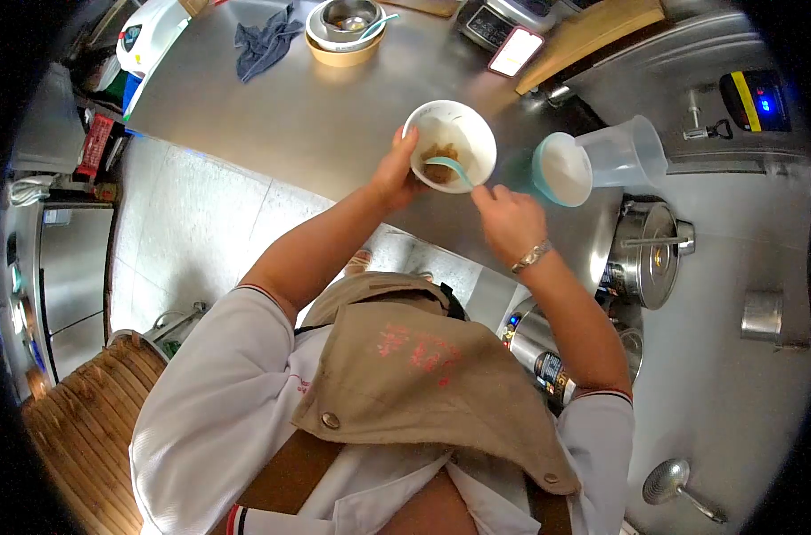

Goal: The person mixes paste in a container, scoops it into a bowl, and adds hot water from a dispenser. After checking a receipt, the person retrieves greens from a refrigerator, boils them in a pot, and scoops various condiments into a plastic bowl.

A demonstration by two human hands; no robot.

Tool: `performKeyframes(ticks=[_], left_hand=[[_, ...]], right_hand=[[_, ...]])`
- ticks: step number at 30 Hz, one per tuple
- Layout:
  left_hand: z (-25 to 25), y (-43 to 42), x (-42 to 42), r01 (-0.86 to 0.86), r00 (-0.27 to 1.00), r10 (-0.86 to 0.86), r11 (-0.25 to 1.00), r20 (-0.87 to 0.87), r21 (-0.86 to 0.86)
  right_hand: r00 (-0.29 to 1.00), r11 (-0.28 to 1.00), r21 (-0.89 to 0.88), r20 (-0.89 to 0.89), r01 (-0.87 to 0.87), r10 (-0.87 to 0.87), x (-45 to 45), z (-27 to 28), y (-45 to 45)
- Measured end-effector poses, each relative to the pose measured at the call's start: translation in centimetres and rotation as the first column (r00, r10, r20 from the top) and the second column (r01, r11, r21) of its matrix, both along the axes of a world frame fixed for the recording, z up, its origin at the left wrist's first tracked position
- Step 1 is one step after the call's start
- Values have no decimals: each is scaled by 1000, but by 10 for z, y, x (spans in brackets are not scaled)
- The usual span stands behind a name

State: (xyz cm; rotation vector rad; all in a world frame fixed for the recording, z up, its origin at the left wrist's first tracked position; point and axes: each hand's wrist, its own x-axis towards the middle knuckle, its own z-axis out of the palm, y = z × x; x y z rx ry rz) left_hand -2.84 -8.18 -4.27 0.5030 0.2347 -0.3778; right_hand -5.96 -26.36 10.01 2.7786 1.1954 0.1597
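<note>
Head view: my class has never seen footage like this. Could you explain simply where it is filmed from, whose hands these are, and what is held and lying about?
There is no machine here. A person wears a camera on the head, looking forward and down, so we see their own arms and apron from above. The left hand holds a white bowl with something brown inside; I can't tell what. The right hand holds a pale blue spoon that dips into it. On the metal counter lie a dark cloth and a bowl stack. To the right are a blue bowl and a clear jug.
</note>
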Motion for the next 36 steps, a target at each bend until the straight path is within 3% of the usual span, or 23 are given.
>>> performKeyframes(ticks=[6,9,12,14,17,26,29,36], left_hand=[[-13,10,1,-26,999,27,999,-43,23],[9,13,-7,-26,999,23,995,39,92],[-11,12,-3,2,997,-3,1000,-81,-15],[-3,14,-4,-19,997,23,998,-69,58],[2,20,-3,-15,997,19,999,-74,51],[14,22,-3,-88,996,86,994,39,60],[-1,28,3,-73,997,72,997,40,15],[1,33,4,-77,996,77,997,37,8]], right_hand=[[998,998,-22,-39,52,-53,-3,8,0],[1000,1000,8,-1,25,-25,-1,-7,6],[998,997,43,29,57,-58,6,-4,9],[994,995,63,75,76,-81,3,5,7],[997,997,-58,54,49,-46,-12,13,10],[992,993,79,82,88,-95,8,2,23],[996,996,-23,41,86,-85,-3,12,26],[992,992,-49,57,115,-113,-7,8,23]])
